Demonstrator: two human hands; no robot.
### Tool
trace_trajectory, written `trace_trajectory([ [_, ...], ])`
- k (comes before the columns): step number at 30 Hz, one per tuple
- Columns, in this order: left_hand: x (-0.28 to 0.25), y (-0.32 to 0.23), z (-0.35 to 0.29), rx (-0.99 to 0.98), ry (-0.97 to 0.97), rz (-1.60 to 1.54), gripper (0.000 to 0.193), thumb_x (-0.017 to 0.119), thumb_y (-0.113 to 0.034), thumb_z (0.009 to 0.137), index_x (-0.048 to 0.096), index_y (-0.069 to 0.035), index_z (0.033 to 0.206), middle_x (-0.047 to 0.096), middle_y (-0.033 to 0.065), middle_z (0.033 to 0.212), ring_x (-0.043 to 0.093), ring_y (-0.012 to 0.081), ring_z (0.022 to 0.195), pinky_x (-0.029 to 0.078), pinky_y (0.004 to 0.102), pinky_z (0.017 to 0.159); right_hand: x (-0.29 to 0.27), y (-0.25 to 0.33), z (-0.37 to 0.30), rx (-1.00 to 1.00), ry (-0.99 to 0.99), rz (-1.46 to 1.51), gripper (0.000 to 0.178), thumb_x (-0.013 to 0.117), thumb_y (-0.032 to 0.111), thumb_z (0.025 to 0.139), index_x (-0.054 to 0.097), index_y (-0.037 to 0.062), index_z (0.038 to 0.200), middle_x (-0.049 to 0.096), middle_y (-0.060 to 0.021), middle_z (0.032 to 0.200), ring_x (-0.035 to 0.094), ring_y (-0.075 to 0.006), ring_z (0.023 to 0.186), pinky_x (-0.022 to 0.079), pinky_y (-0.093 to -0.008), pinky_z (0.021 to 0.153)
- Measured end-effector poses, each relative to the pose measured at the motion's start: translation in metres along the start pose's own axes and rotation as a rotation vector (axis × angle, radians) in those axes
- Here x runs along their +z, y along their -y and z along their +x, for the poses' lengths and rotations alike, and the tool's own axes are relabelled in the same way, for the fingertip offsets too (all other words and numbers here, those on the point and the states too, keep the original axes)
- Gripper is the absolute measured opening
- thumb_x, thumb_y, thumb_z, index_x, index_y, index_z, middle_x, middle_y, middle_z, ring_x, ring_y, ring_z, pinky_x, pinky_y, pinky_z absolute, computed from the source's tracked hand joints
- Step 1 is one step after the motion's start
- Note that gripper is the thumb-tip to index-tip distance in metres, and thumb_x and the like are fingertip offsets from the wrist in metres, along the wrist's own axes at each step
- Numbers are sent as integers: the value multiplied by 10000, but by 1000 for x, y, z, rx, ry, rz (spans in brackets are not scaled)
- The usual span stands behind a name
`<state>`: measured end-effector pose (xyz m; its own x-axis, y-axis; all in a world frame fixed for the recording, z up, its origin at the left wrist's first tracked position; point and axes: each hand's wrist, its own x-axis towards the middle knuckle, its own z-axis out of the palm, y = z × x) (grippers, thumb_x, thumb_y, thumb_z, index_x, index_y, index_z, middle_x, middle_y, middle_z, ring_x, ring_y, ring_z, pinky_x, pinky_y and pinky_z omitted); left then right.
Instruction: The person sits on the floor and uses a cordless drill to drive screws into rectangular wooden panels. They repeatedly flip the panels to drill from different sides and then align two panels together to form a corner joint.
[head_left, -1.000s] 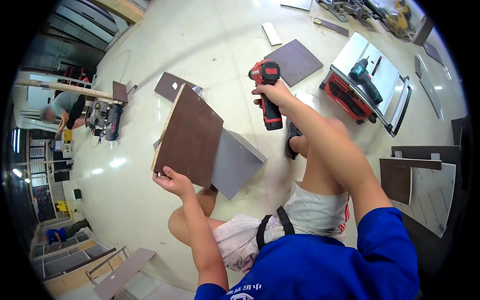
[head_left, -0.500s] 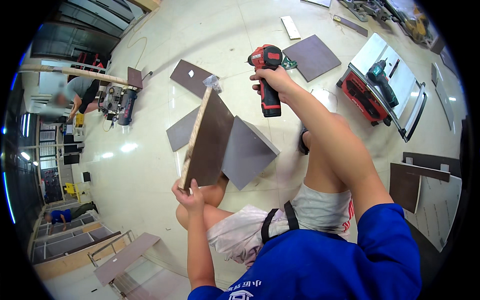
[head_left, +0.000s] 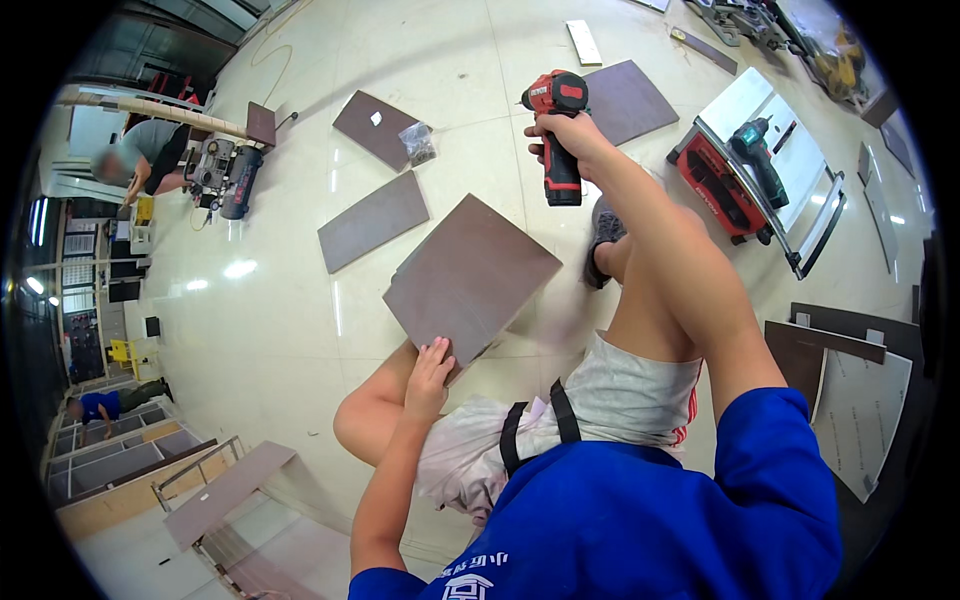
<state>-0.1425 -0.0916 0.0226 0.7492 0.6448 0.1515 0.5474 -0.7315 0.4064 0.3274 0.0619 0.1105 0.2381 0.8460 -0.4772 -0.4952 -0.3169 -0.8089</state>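
Observation:
My right hand is wrapped round the grip of a red and black cordless drill, held out ahead of my right knee with its bit end toward the left. A brown square panel lies face up in front of me, covering most of another panel under it. On the near corner of that top panel rests my left hand, fingers stretched out over the surface. Beyond it are a smaller brown board and another brown board, with a clear bag of small hardware at its edge.
A brown panel lies on the floor past the drill. At right stands a red table saw carrying a green drill. Boards lean at the lower right. An air compressor and a crouching person are at left.
The panel my left hand held up on edge has tipped down and now lies over the other panel. My left hand has gone from gripping its edge to lying flat on it.

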Motion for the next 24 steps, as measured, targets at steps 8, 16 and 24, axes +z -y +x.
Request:
trace_trajectory([
  [8, 29, 36, 10, 155, 53, 215, 105, 642, -79, 905, 658, -50, 1005, 613, 131, 1393, 565, 294, 1334, 443, 529, 1101, -17, -14, -6, 29, -46, -71, 252, 638, 52, 826, 571, 26, 1068, 687, -122, 1020, 692, -213, 777, 576, -371, 632],
  [16, 35, 52, -2, 64, 193, 269, 198, 616, -37, 905, 630, -45, 1102, 527, 187, 1471, 486, 345, 1399, 441, 497, 1113, -18, -14, 0, 11, -25, -98, 220, 663, 60, 815, 563, 52, 1011, 658, -103, 926, 724, -237, 800, 555, -380, 607],
  [24, 62, 56, 25, -491, -227, -105, 386, 648, -215, 943, 571, 62, 1200, 477, 294, 1454, 492, 425, 1333, 405, 496, 1110, -12, -11, 2, 18, -23, -169, 241, 652, 71, 832, 565, 46, 1056, 689, -108, 989, 704, -208, 767, 567, -361, 616],
])
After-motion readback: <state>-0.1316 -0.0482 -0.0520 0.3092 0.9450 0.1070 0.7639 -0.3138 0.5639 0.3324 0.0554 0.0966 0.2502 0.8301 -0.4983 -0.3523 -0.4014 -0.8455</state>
